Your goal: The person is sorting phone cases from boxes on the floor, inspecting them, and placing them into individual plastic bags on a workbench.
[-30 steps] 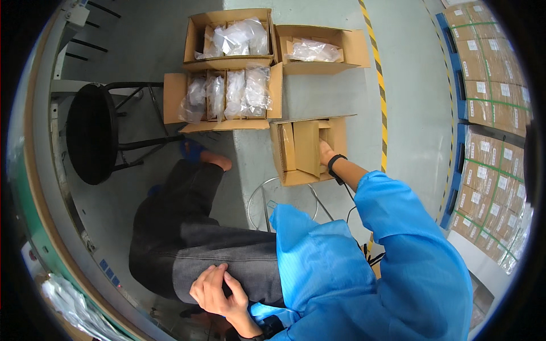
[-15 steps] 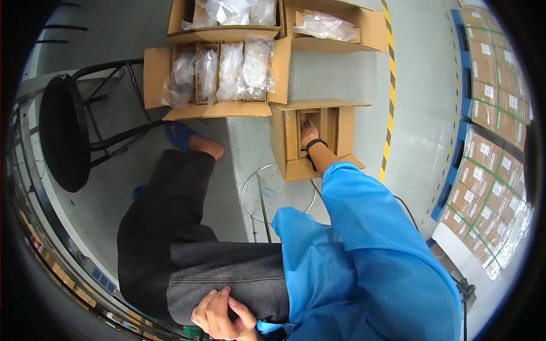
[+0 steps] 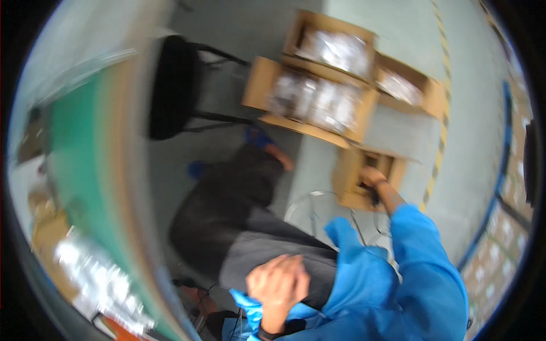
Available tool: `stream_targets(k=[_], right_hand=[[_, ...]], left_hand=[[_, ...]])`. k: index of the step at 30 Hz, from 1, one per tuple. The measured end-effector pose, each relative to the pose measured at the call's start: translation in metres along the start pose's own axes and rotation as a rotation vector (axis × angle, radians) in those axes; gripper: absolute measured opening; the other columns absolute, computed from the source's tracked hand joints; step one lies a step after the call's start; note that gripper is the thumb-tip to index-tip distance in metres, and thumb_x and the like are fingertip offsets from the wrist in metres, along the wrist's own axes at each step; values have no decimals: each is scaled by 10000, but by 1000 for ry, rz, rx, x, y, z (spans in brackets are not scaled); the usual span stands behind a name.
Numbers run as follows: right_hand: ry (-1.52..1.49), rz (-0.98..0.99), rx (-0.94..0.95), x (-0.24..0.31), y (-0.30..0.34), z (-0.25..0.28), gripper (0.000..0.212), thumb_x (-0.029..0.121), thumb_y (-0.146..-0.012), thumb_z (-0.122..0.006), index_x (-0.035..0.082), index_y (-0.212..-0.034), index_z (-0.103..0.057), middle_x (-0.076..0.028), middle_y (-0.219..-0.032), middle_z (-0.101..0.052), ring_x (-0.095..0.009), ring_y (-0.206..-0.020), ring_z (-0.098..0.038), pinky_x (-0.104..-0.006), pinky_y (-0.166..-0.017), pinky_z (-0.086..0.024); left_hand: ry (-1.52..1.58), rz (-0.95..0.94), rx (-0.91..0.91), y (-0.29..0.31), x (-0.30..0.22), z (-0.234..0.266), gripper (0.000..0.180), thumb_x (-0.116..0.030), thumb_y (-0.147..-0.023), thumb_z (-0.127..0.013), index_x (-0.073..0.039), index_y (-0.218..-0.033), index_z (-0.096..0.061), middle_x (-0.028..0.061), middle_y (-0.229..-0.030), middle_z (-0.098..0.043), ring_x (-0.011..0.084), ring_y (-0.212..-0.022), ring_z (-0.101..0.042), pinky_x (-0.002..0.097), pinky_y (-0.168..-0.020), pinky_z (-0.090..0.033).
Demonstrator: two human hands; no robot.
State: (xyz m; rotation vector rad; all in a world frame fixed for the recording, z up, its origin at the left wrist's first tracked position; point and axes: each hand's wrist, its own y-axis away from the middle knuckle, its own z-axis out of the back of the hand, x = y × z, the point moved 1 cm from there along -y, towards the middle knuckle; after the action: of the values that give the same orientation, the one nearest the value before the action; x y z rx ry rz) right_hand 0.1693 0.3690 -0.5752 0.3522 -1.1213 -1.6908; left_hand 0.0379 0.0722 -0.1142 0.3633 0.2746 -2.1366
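My right hand (image 3: 372, 175) reaches down into an open cardboard box (image 3: 348, 180) on the floor. The picture is smeared, and its fingers are hard to make out against the box's inside. A dark band circles that wrist. On the dark trouser leg (image 3: 242, 273) rests my left hand (image 3: 278, 284), fingers lying loosely across the cloth with nothing in them. Farther off, a divided cardboard box (image 3: 311, 132) holds several clear plastic bags (image 3: 318, 102) packed in a row.
Behind the divided box stands another open box (image 3: 294, 42) of bagged items, and a smaller box (image 3: 429, 101) is beside it. A black stool (image 3: 173, 88) is at left, near a green-topped bench (image 3: 79, 153) carrying silvery wrapped items (image 3: 99, 278). Stacked cartons (image 3: 495, 244) line the right.
The view has swung left, bringing the green bench in and shifting the boxes rightward. My left hand lies farther up the thigh, fingers flatter. My right hand stays in the box.
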Motion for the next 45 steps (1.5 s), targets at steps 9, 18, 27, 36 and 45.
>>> stream_targets(k=[9, 18, 27, 36, 45], right_hand=[[-308, 581, -313, 135, 177, 159, 318, 245, -888, -604, -16, -1058, -671, -234, -985, -674, -385, -906, -660, -424, -811, -530], [-32, 1177, -432, 376, 393, 352, 254, 157, -795, -758, 58, -1016, -680, -77, -813, -656, -225, -739, -651, -302, -666, -523], [771, 1591, -518, 572, 411, 397, 1148, 341, -552, -887, 42, -1476, -274, -254, -1400, -405, -408, -1271, -439, -487, -1048, -367], [1038, 1305, -315, 611, 365, 385, 1221, 383, -470, -905, 12, -1452, -282, -215, -1203, -542, -391, -1104, -530, -429, -955, -431], [845, 1370, -195, 610, 367, 392, 1042, 368, -527, -885, -6, -1369, -399, -191, -1210, -543, -371, -1142, -528, -407, -971, -445]], left_hand=[[128, -57, -241, 35, 2, 0, 138, -136, -746, -719, -121, -883, -713, -29, -840, -672, 113, -863, -640, 272, -783, -450], [300, -136, -353, 60, 24, 2, 105, -172, -792, -699, -115, -880, -705, -3, -852, -675, 161, -868, -638, 302, -819, -466], [356, -45, -373, 82, 59, 7, 139, -206, -828, -661, -93, -899, -700, 32, -845, -669, 197, -881, -636, 323, -841, -474], [668, 131, -440, 110, 96, -5, 214, -216, -915, -572, -47, -1016, -657, 130, -976, -666, 315, -908, -640, 371, -824, -513], [652, 242, -494, 126, 103, -1, 247, -247, -904, -592, -72, -1039, -701, 168, -978, -690, 330, -915, -654, 374, -844, -509]])
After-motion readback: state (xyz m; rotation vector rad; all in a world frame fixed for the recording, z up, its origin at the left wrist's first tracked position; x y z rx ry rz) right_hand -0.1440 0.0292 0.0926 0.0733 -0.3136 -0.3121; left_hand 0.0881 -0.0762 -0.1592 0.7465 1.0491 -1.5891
